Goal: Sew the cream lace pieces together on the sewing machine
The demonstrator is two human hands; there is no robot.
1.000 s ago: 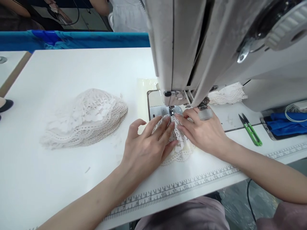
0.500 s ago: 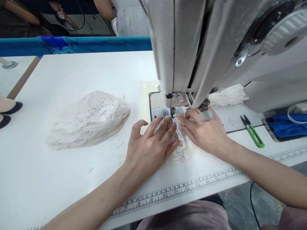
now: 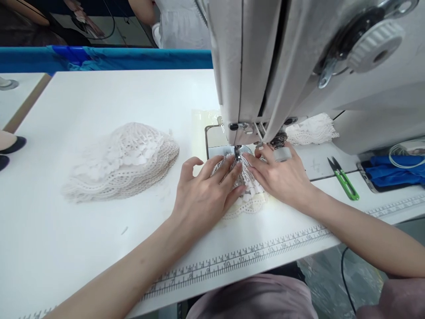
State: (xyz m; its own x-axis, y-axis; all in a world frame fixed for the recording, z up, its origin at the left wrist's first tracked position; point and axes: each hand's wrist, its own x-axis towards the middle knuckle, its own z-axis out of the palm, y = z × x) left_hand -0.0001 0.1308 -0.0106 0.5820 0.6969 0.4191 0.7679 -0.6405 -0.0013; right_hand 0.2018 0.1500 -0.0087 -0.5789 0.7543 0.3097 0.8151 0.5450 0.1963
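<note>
A gathered piece of white lace trim (image 3: pixel 246 206) lies under the presser foot (image 3: pixel 237 153) of a sewing machine (image 3: pixel 252 66). My left hand (image 3: pixel 206 190) rests palm down over its left side, fingers spread and fingertips pressing on the lace near the foot. From the right, my right hand (image 3: pixel 282 175) lays its thumb and forefinger on the lace, slightly apart, with the other fingers bent beside the machine head. Both hands are open. Part of the lace is hidden under my fingers. To the left sits a stack of folded white lace pieces (image 3: pixel 133 164).
Green thread snips (image 3: pixel 345 179) lie to the right, beside a dark tray (image 3: pixel 375 184) with blue cloth (image 3: pixel 392 170). More lace (image 3: pixel 315 130) lies behind the machine head. A printed ruler (image 3: pixel 226 263) runs along the table's front edge. Other people (image 3: pixel 182 22) are beyond the blue-covered edge.
The whole view has shifted slightly up and left. My hands keep nearly the same placement on the lace at the presser foot.
</note>
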